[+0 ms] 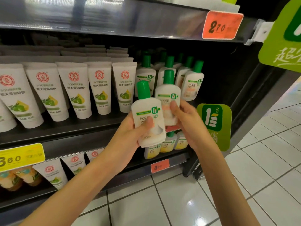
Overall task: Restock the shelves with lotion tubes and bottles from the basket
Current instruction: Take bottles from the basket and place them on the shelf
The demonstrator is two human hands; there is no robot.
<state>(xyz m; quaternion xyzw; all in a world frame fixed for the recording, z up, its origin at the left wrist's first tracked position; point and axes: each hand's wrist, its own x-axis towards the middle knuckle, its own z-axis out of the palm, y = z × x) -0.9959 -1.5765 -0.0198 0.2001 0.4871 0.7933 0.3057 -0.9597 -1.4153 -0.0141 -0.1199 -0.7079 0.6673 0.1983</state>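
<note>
Up by the middle shelf [65, 132], the left hand [130, 136] has its fingers curled round one lotion bottle [146, 110], and the right hand [187, 123] pinches a second bottle [167, 97].

The left hand [128, 134] hides its fingers behind the near bottle [146, 111], whose lower edge smears into doubled outlines, so whether it is one bottle or two cannot be told. That bottle and the thumb of the right hand [185, 123] cover the lower label of the far bottle [167, 95]. Both hands mask most of the yellow-labelled bottles [167, 145] on the shelf below. The small orange price tag [160, 165] is too blurred to read. The left edge cuts the yellow price tag [21, 156] and the outermost tube [6, 98]; the right edge cuts the green sign [283, 38].
</note>
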